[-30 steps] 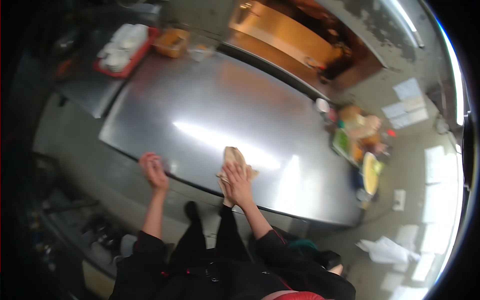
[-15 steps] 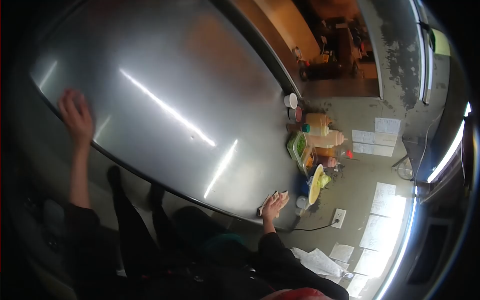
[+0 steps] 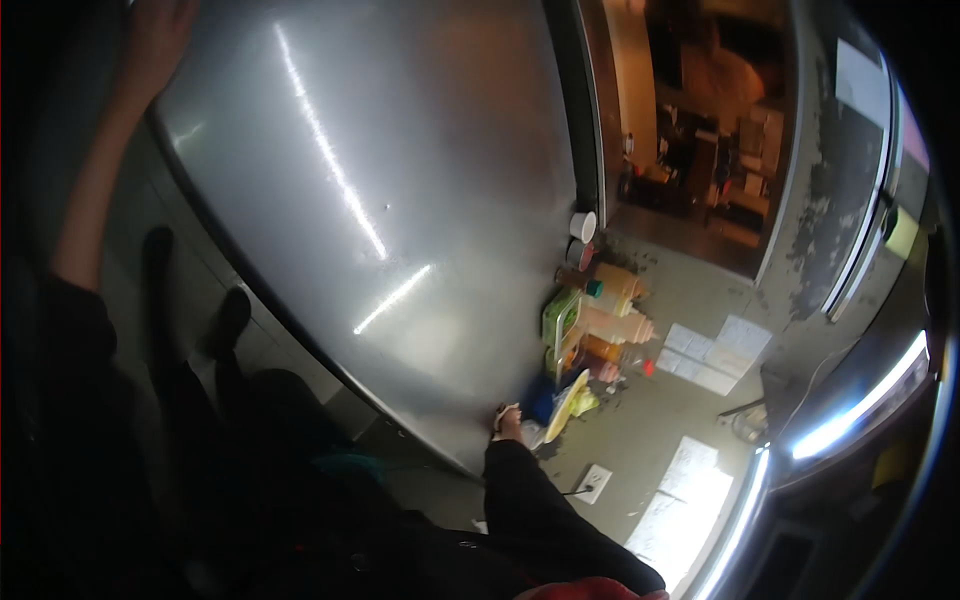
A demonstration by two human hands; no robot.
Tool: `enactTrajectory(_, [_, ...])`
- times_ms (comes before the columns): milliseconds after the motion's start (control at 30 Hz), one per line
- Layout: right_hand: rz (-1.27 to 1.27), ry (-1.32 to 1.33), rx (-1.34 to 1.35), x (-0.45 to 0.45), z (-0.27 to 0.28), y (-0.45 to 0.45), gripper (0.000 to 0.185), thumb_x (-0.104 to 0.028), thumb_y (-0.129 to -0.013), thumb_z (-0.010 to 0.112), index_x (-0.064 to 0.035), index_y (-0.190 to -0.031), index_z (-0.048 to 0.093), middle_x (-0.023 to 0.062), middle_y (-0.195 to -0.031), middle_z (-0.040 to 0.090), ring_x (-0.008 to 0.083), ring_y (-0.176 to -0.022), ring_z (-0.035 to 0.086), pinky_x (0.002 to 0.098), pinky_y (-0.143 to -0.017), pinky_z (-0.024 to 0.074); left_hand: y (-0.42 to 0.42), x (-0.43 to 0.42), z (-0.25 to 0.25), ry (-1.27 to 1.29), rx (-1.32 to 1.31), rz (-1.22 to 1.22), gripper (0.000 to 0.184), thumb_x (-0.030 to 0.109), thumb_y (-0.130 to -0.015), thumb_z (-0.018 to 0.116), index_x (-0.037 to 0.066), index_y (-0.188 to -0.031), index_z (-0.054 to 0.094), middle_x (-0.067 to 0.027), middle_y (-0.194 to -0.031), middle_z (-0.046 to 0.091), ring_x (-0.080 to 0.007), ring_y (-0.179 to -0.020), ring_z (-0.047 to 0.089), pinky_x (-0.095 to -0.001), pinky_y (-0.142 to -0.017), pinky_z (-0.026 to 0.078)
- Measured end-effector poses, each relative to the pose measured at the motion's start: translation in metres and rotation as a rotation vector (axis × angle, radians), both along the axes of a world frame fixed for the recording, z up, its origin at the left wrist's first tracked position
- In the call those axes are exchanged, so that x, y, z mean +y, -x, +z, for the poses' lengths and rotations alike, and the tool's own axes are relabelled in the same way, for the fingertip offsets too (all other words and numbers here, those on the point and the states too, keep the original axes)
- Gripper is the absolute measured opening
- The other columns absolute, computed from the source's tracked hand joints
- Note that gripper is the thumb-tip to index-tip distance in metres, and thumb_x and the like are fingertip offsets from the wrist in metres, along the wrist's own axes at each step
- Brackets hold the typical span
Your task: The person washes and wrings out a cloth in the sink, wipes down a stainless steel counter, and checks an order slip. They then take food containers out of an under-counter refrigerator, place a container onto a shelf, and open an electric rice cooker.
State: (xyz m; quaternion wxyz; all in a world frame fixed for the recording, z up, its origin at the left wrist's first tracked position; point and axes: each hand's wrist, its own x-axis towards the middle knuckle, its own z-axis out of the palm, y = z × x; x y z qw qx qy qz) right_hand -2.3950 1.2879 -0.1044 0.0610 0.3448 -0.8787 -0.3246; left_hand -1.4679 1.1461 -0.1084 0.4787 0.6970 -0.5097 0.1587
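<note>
My left hand (image 3: 158, 40) is at the upper left, over the near edge of the steel table (image 3: 440, 150). It is blurred and partly cut off by the top of the view; what shows of its fingers looks stretched out, holding nothing. At the table's right end, my right hand (image 3: 512, 426) presses on a pale cloth (image 3: 500, 411), mostly hidden under the fingers. Close beside that hand stand a small pale container (image 3: 533, 433) and a yellow round plate or lid (image 3: 567, 405) tilted on its edge.
Along the wall stand squeeze bottles (image 3: 618, 325), a clear container of chopped greens (image 3: 562, 318), a white cup (image 3: 582, 226) and a reddish cup (image 3: 579, 254). An outlet (image 3: 594, 484) has a cord plugged in. Behind the table is a pass-through window (image 3: 700, 150).
The view has turned and shifted. My left hand has moved up to the top edge of the view. My right hand has moved in closer to the small container and tilted plate, with the cloth.
</note>
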Motion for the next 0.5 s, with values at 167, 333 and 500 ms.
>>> enactTrajectory(167, [0.189,0.066,0.101,0.015,0.005,-0.055,0.046,-0.04,-0.089,0.039,-0.0002,-0.108,0.051,0.0203,-0.101,0.058,0.0371,-0.095,0.056,0.0423,-0.084,0.0441,0.029,0.005,0.035,0.026,0.135,0.074,0.018,0.006,-0.083,0.054,0.002,-0.099,0.048,-0.015,-0.103,0.045,-0.0322,-0.098,0.049,-0.0368,-0.082,0.041])
enactTrajectory(333, [0.475,0.392,-0.465,0.025,0.023,-0.158,0.06,-0.038,-0.09,0.034,0.0064,-0.13,0.028,0.0268,-0.134,0.031,0.039,-0.127,0.026,0.0466,-0.105,0.0196,0.022,0.008,0.031,0.02,0.154,0.123,0.019,0.005,-0.079,0.057,0.002,-0.095,0.046,-0.0163,-0.102,0.044,-0.0335,-0.098,0.048,-0.0384,-0.083,0.039])
enactTrajectory(500, [0.984,0.259,-0.617,-0.008,0.039,-0.297,0.068,-0.035,-0.088,0.037,0.0044,-0.138,0.014,0.0255,-0.142,0.016,0.0402,-0.133,0.013,0.0497,-0.107,0.011,0.021,0.009,0.028,-0.016,0.206,0.18,0.02,0.006,-0.08,0.059,0.004,-0.096,0.048,-0.0137,-0.102,0.046,-0.0313,-0.1,0.048,-0.0405,-0.085,0.039])
